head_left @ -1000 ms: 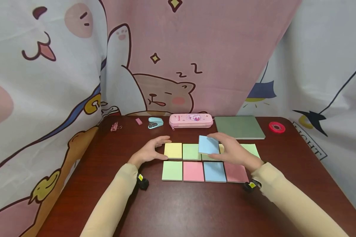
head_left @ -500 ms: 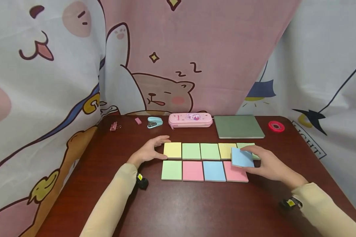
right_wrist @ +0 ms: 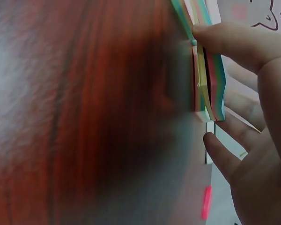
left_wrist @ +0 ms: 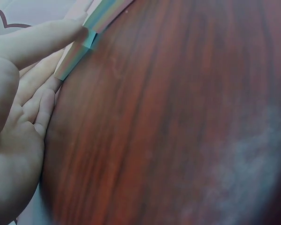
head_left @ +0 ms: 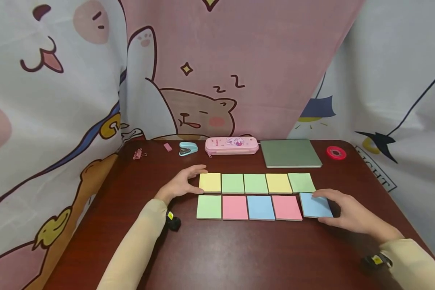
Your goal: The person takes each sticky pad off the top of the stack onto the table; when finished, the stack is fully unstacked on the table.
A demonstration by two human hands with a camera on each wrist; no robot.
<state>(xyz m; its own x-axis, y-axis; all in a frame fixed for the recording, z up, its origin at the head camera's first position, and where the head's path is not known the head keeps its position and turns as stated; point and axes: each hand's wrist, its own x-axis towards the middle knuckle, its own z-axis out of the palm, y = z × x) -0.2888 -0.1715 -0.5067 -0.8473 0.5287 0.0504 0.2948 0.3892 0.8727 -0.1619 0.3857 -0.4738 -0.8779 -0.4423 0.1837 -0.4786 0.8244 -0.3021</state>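
Two rows of square sticky note pads lie on the table. My left hand point(head_left: 179, 184) has its thumb and fingers about the left end of the yellow pad point(head_left: 210, 183) in the far row. Below it lies a green pad point(head_left: 209, 207). My right hand point(head_left: 351, 211) pinches a blue pad point(head_left: 315, 205) at the near row's right end, beside a pink pad point(head_left: 286, 208). In the right wrist view, the thumb point(right_wrist: 234, 42) lies against the held pad's point(right_wrist: 218, 84) layered edge. Whether that pad touches the table is unclear.
Along the back edge are a pink binder clip point(head_left: 138, 154), a small pink eraser-like block point(head_left: 168, 147), a light blue stapler point(head_left: 187, 148), a pink pencil case point(head_left: 232, 146), a green notebook point(head_left: 291, 154) and a red tape roll point(head_left: 336, 152). Patterned cloth point(head_left: 268, 68) hangs behind.
My right hand has carried the blue pad from above the far row rightward and nearer, down to the near row's right end. The left hand has stayed by the yellow pad.
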